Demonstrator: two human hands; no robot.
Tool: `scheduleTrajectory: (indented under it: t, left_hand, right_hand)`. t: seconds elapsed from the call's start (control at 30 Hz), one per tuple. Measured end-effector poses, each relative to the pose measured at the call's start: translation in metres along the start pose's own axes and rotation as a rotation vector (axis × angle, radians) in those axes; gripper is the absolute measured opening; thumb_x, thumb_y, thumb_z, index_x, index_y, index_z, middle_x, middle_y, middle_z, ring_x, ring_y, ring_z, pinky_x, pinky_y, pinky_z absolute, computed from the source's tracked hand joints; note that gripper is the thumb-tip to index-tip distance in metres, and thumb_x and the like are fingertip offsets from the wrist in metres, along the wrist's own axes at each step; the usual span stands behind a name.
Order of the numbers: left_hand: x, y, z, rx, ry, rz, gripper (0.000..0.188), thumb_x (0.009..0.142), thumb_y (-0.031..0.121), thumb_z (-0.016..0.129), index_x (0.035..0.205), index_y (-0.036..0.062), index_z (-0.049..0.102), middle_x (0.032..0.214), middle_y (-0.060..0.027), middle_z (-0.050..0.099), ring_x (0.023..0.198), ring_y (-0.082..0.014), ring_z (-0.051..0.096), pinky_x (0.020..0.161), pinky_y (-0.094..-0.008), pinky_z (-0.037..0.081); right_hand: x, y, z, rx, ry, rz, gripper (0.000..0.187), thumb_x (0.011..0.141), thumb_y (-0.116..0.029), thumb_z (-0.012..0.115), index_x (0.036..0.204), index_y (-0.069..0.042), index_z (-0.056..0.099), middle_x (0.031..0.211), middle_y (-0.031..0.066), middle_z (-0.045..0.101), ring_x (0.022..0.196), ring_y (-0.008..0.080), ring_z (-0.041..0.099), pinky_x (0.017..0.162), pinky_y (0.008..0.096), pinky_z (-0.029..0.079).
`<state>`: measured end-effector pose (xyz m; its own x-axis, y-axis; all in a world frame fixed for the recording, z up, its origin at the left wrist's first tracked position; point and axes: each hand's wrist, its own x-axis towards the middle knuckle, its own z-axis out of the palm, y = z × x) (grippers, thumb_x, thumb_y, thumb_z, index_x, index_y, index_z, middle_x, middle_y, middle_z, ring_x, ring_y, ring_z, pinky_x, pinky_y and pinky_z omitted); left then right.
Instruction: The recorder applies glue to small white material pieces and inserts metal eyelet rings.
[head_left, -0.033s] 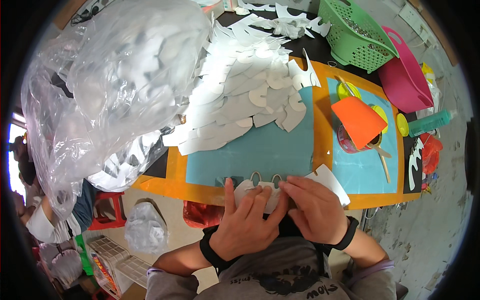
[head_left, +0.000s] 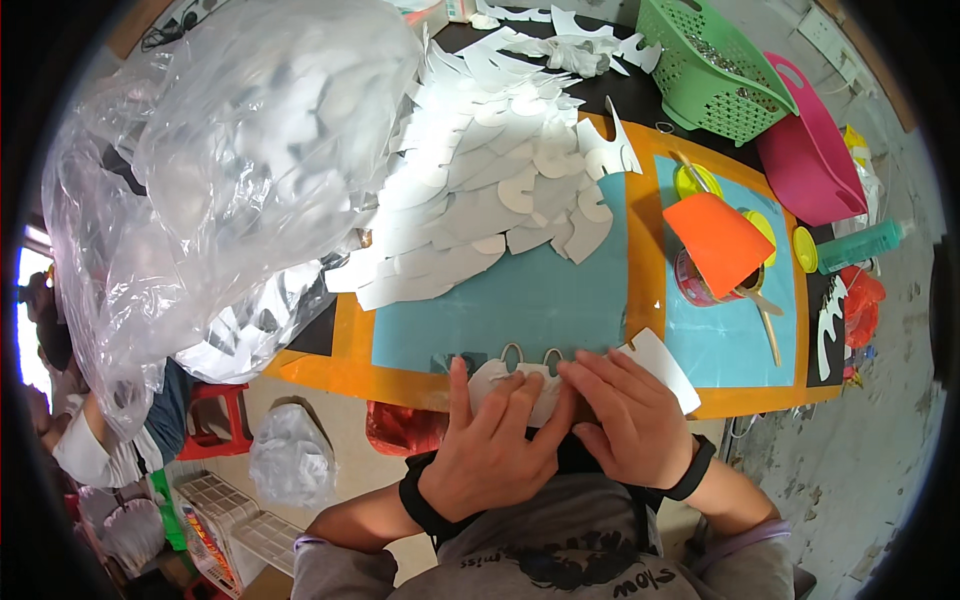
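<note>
Left grip (head_left: 490, 455) on 1 white piece (head_left: 487, 378) — 2 loops (head_left: 512, 345) | right grip (head_left: 640, 425) alongside

A small workshop is indicated by a worktable (head_left: 320, 335) covered with blue sheeting (head_left: 480, 340) and edged in orange tape (head_left: 640, 260), where white cut-out pieces (head_left: 480, 190) are heaped. More are held in a bulging clear bag (head_left: 270, 130). Small shiny parts (head_left: 715, 60) are kept in a green basket (head_left: 735, 118); the grey wall (head_left: 885, 420) is marked with stains.
</note>
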<state>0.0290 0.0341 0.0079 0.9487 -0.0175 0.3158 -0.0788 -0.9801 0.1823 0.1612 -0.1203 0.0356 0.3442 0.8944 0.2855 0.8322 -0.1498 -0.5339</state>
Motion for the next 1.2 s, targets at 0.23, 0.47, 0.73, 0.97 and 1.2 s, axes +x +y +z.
scheduleTrajectory:
  t: [0.23, 0.47, 0.73, 0.97, 1.2]
  left_hand:
    - [-0.012, -0.012, -0.012, -0.12, -0.026, -0.057, 0.046, 0.076, 0.021, 0.063, 0.121, 0.012, 0.063, 0.117, -0.0085, 0.063, 0.113, -0.0259, 0.057, 0.111, -0.0696, 0.006]
    - [0.021, -0.03, -0.015, -0.211, 0.097, 0.042, 0.023, 0.074, 0.012, 0.07, 0.097, 0.0095, 0.069, 0.099, 0.0015, 0.065, 0.103, -0.019, 0.059, 0.112, -0.0631, 0.019]
    - [0.023, -0.026, -0.012, -0.131, 0.088, 0.061, 0.019, 0.071, 0.011, 0.071, 0.09, 0.0109, 0.069, 0.094, 0.0022, 0.064, 0.098, -0.018, 0.061, 0.114, -0.0602, 0.021]
    - [0.027, -0.024, 0.0, 0.0, 0.129, 0.049, 0.016, 0.077, 0.01, 0.065, 0.092, 0.006, 0.063, 0.094, -0.0039, 0.062, 0.097, -0.0196, 0.061, 0.113, -0.0602, 0.023]
    - [0.027, -0.031, -0.016, -0.264, 0.085, 0.018, 0.03, 0.073, 0.008, 0.066, 0.102, 0.0046, 0.059, 0.095, -0.0055, 0.062, 0.1, -0.0221, 0.06, 0.115, -0.0614, 0.016]
  right_hand:
    - [-0.012, -0.008, 0.008, -0.292, -0.077, -0.006, 0.058, 0.079, -0.019, 0.071, 0.129, 0.002, 0.054, 0.128, 0.009, 0.06, 0.121, 0.028, 0.056, 0.105, 0.0536, 0.038]
    - [0.0, 0.002, 0.025, -0.214, 0.186, -0.046, 0.033, 0.074, -0.011, 0.073, 0.106, -0.003, 0.069, 0.107, 0.0083, 0.069, 0.097, 0.0234, 0.062, 0.105, 0.0582, 0.037]
    - [0.002, -0.002, 0.024, -0.193, 0.238, -0.026, 0.026, 0.072, -0.009, 0.075, 0.096, -0.002, 0.069, 0.098, 0.0082, 0.07, 0.096, 0.0228, 0.063, 0.107, 0.0572, 0.036]
    - [0.004, -0.001, 0.026, -0.185, 0.239, -0.019, 0.025, 0.072, -0.01, 0.074, 0.095, -0.003, 0.068, 0.098, 0.0069, 0.07, 0.101, 0.024, 0.062, 0.106, 0.0614, 0.035]
    - [0.002, -0.003, 0.034, -0.294, 0.24, -0.088, 0.018, 0.074, -0.008, 0.068, 0.091, -0.003, 0.067, 0.098, 0.0103, 0.065, 0.103, 0.0258, 0.061, 0.105, 0.0675, 0.031]
